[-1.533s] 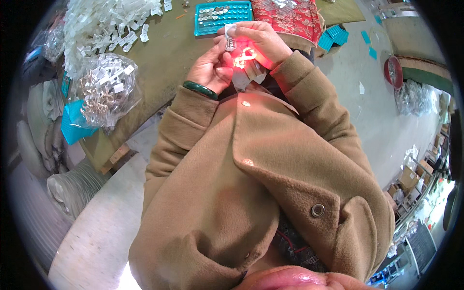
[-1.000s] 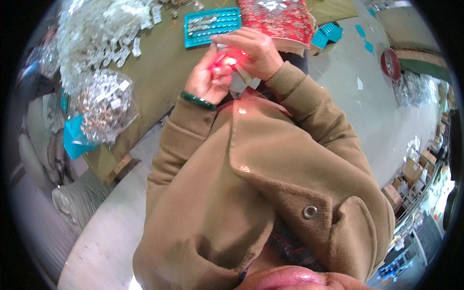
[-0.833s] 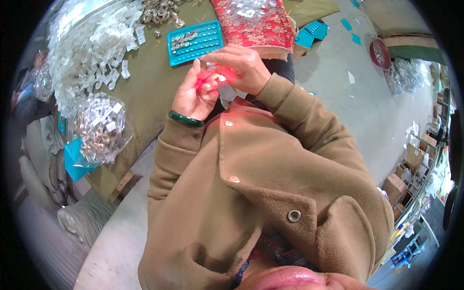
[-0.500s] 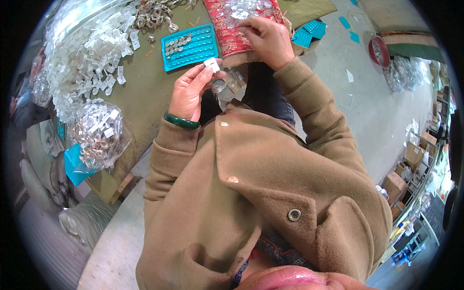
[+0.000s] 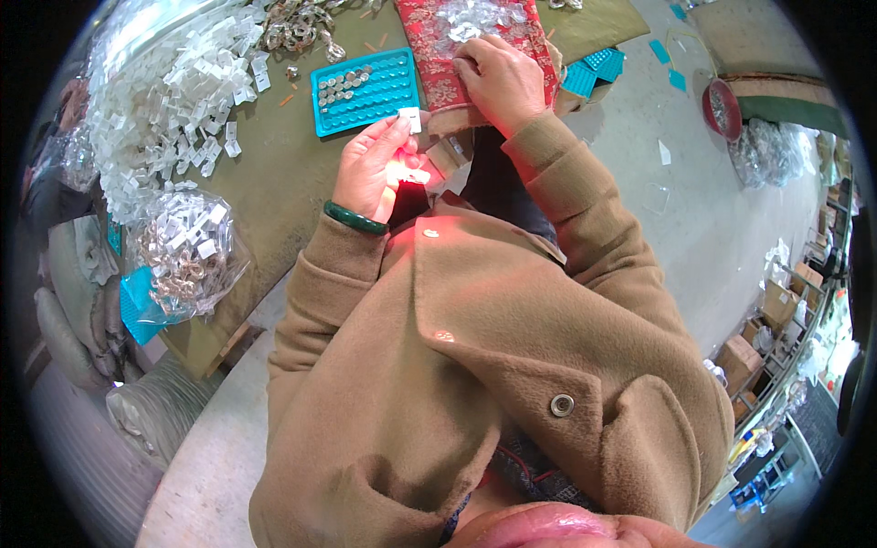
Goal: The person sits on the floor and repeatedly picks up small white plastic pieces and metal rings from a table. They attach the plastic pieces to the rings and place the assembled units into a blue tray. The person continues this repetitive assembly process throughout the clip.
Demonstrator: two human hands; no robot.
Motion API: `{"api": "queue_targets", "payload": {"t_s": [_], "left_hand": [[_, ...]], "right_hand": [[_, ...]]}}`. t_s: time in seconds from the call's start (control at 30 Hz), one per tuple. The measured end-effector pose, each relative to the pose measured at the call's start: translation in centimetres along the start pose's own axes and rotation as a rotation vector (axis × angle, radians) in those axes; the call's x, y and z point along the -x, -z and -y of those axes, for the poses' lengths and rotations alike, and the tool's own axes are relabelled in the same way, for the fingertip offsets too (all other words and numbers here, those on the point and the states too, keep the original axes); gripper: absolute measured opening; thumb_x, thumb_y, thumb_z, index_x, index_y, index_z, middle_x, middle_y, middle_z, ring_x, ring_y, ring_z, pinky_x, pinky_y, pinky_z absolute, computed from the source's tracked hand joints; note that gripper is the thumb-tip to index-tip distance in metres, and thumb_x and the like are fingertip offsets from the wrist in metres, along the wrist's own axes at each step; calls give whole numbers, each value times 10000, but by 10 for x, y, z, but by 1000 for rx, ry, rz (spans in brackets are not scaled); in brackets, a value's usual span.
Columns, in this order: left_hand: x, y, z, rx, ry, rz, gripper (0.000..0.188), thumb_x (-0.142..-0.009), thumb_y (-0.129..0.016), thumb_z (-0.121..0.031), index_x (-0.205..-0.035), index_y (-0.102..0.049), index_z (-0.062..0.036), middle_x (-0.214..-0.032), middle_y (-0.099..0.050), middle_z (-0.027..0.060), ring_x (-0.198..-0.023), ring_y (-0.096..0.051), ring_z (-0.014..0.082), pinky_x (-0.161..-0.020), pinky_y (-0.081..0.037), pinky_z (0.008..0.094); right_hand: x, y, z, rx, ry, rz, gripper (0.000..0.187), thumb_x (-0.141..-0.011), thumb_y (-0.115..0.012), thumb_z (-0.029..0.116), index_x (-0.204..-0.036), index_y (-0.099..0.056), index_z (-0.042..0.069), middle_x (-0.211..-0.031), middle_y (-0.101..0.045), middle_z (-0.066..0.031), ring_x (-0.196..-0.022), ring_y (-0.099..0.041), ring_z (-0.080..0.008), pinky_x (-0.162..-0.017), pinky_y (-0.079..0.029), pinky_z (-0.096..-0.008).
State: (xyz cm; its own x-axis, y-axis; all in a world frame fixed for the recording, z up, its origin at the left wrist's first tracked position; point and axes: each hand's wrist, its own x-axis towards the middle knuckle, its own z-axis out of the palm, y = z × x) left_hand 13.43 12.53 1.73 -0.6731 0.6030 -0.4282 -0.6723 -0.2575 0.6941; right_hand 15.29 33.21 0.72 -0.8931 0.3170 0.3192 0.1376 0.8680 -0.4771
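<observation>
So I was standing there and this person in a brown coat had a turquoise tray (image 5: 367, 117) on the bench (image 5: 285, 173), and I'll go by that for where everything was. The left hand (image 5: 400, 130), green bangle (image 5: 354, 217) on its wrist, was just off the tray's near right corner, thumb and fingers pinched on a little white tag (image 5: 410, 120). Couldn't tell you if the tag was touching the tray. A bright red glow (image 5: 411, 171) lit up the lower fingers, a bit further from the tray than the tag, no clue what was making it. The right hand (image 5: 461, 68) was to the right of the tray, over a red patterned cloth (image 5: 437, 89), fingers curled in; honestly couldn't see whether they were closed on anything. Some clear bits (image 5: 480, 18) sat on that cloth, past the tray's far right corner. In the tray itself, small round silvery pieces (image 5: 341, 88) filled part of the left side. Left of the tray was a huge heap of whitish tags (image 5: 174, 110), with a tangle of metal pieces (image 5: 297, 27) behind its far left corner. A stuffed clear bag (image 5: 187, 247) sat left of the tray too, but closer to the person.
</observation>
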Motion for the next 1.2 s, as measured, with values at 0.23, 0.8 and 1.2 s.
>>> {"api": "queue_targets", "payload": {"t_s": [0.23, 0.8, 1.2], "left_hand": [[3, -4, -6, -48, 32, 31, 359, -998, -461, -262, -1196, -563, 20, -815, -610, 12, -655, -530, 71, -672, -515, 253], [22, -1, -10, 262, -6, 83, 250, -985, -507, -268, -1059, -595, -46, -876, -647, 35, -625, -518, 38, -697, -537, 291], [27, 4, -9, 64, -112, 77, 252, -966, -547, -252, -1067, -589, -25, -830, -608, 20, -663, -493, 63, -639, -486, 243]], "right_hand": [[7, 9, -1, -547, -127, 50, 129, -849, -642, 137, -953, -677, 70, -837, -688, -96, -728, -673, -196, -686, -536, -287], [36, 12, 68, -1453, -241, 264, 91, -914, -583, 38, -963, -591, -37, -1001, -657, -107, -921, -635, -148, -833, -518, -262], [39, 6, 74, -941, -3, 190, 102, -875, -627, 74, -897, -636, -26, -774, -666, -22, -720, -604, -61, -636, -511, -231]]}}
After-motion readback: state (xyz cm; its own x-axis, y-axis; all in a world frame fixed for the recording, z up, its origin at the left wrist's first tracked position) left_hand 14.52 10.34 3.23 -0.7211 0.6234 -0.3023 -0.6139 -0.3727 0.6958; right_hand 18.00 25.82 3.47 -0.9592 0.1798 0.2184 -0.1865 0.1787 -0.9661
